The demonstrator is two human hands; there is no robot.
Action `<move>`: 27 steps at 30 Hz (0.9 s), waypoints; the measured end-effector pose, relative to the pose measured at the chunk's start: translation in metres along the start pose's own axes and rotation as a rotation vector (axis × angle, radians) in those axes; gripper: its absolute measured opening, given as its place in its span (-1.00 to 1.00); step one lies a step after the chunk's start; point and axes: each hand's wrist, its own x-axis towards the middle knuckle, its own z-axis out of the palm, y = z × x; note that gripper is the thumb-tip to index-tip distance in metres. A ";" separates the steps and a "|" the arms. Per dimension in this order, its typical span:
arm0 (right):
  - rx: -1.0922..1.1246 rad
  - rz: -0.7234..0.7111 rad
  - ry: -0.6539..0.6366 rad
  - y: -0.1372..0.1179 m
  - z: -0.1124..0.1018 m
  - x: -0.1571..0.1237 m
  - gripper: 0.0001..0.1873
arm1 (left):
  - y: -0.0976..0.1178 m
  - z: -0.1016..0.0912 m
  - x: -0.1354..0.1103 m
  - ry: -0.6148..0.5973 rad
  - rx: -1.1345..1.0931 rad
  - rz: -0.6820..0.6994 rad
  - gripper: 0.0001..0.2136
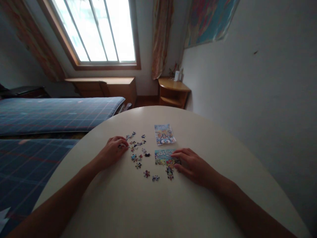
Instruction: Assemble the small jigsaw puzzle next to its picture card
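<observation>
- While the right hand [189,162] lies over the right end of the joined puzzle section [162,157], its thumb stands apart from its fingers, which rest loosely on the section and do not look clenched; what lies beneath the palm is hidden.
- At the left, the left hand [114,150] curls its fingertips down over puzzle bits at the edge of the loose pieces [138,157]; whether it pinches one, I cannot tell.
- The joined section lies flat on the pale table [123,205], to the right of the scattered pieces and just nearer than the printed sheet [164,135].
- A small cluster [169,172] sits at the section's near edge, close to the right thumb; whether it is locked in, I cannot make out.
- Sideways pressure from the right hand could, I judge, shear the section's joints or skew that cluster, since nothing visible braces it.
- A sweep of the left fingers could push neighbouring pieces over one another, as several lie almost touching.
- The dim light and the pieces' busy prints might lead to a wrong match, and forcing one could bend its tabs.
- The sheet looks creased and light, so a brushing wrist could shift it.
</observation>
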 end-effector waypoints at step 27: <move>0.025 -0.004 -0.003 -0.002 0.002 -0.003 -0.68 | 0.002 0.003 0.001 0.007 0.132 -0.086 -0.72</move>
